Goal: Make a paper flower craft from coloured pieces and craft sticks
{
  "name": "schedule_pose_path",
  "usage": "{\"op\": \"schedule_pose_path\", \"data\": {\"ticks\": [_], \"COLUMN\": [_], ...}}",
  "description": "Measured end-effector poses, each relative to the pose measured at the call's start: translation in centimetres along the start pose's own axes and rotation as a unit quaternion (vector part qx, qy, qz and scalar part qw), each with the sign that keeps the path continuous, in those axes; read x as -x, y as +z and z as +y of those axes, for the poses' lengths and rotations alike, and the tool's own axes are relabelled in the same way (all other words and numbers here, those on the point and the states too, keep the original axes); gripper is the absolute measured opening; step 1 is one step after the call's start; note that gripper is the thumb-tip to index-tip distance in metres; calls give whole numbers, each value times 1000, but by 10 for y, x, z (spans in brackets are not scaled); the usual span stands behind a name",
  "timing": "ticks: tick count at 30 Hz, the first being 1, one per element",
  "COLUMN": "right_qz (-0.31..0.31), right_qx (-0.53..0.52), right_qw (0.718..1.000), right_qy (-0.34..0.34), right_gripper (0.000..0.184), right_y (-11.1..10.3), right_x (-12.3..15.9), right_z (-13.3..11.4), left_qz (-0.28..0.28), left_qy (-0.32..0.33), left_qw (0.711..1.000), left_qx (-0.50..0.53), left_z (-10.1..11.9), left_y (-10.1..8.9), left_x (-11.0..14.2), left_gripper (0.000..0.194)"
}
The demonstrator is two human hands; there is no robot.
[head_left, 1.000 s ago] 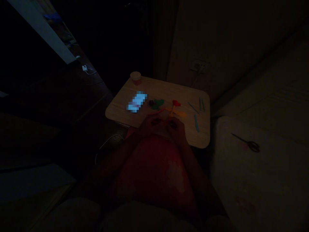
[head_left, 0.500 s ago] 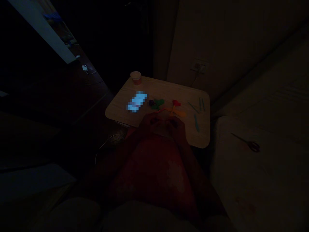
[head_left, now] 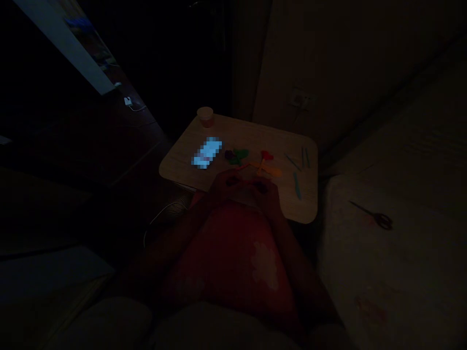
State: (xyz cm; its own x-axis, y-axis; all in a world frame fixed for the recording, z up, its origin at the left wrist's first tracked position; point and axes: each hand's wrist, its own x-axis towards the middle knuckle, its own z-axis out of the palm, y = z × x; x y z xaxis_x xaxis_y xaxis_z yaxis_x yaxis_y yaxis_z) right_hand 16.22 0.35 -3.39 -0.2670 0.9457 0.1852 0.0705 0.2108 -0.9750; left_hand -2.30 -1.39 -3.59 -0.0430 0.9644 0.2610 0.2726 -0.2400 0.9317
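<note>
Both of my hands meet at the near edge of a small wood-coloured table (head_left: 175,160) in very dim light. My left hand (head_left: 226,185) has its fingers curled in, and my right hand (head_left: 266,190) is bent the same way close beside it. Whatever lies between the fingertips is too dark to make out. Just beyond them lie a flower-like shape with a purple head and green leaves (head_left: 241,154) and another with a red head (head_left: 267,155) and orange leaves (head_left: 273,171). A thin reddish-orange strip (head_left: 242,167) lies near my left fingertips.
A lit phone (head_left: 207,153), blurred out, and a paper cup (head_left: 206,117) stand on the table's left side. Several thin blue-green tools (head_left: 297,185) lie at its right. Scissors (head_left: 382,220) rest on a pale surface at right. A wall socket (head_left: 302,99) is behind.
My hands have shifted very slightly, the right one's fingers tilting a little. The things on the table lie where they were.
</note>
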Motion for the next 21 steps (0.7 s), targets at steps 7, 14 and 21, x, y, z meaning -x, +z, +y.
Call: {"op": "schedule_pose_path", "data": {"ticks": [7,14,21], "right_qz": [-15,-25,0], "right_qx": [5,-1,-2], "right_qw": [1000,1000,1000], "right_qy": [-9,-7,-7], "right_gripper": [13,15,14], "right_y": [-2,-2,-1], "right_x": [0,0,0], "right_z": [2,1,0], "left_qz": [-21,-28,-5], "left_qy": [-10,6,-10], "left_qw": [1000,1000,1000], "left_qx": [8,-7,4], "left_z": [0,2,5], "left_y": [-1,-2,-1], "left_x": [-1,0,0], "left_gripper": [31,21,19]}}
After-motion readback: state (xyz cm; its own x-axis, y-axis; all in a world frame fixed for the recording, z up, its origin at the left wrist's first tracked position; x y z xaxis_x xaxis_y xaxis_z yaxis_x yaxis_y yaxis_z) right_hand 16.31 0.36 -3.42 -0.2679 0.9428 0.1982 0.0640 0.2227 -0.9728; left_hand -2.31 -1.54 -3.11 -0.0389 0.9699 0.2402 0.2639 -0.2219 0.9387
